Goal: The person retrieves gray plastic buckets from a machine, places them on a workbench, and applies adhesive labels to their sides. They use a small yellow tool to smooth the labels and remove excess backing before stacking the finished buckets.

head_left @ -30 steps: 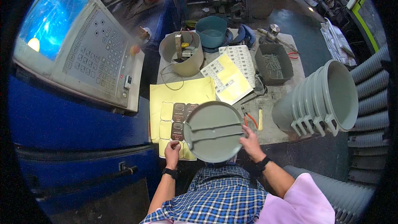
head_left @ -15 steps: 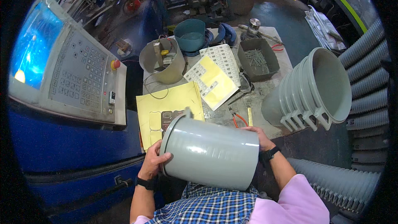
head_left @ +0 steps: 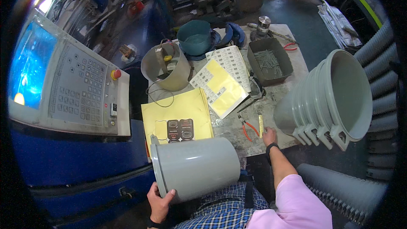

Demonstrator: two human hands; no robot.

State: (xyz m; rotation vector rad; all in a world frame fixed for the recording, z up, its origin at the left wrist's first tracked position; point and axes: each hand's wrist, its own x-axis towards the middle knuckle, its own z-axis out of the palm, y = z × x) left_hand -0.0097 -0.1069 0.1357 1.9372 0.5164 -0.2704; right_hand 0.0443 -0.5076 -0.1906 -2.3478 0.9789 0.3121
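Observation:
A grey plastic bucket (head_left: 197, 167) lies on its side across my lap, its rim to the left. My left hand (head_left: 160, 202) is closed on the rim, thumb on the outer wall. At the table's front edge my right hand (head_left: 269, 137) has its fingers drawn together on the near end of a slim yellow tool (head_left: 260, 123). That tool's exact kind is too small to make out. Red-handled pliers (head_left: 248, 128) lie just left of it. Yellow printed sheets (head_left: 176, 106) lie beyond the bucket, partly covered by it.
Nested grey buckets (head_left: 324, 99) lie on their sides at the right. A box of screws (head_left: 270, 61), a tub of tools (head_left: 165, 68) and label sheets (head_left: 222, 85) sit farther back on the table. A control panel (head_left: 80, 85) stands at left, ribbed grey hoses (head_left: 373, 106) at right.
My right hand has let go of the bucket's base and moved to the yellow tool on the table. The bucket, still in my left hand, has shifted left and lower.

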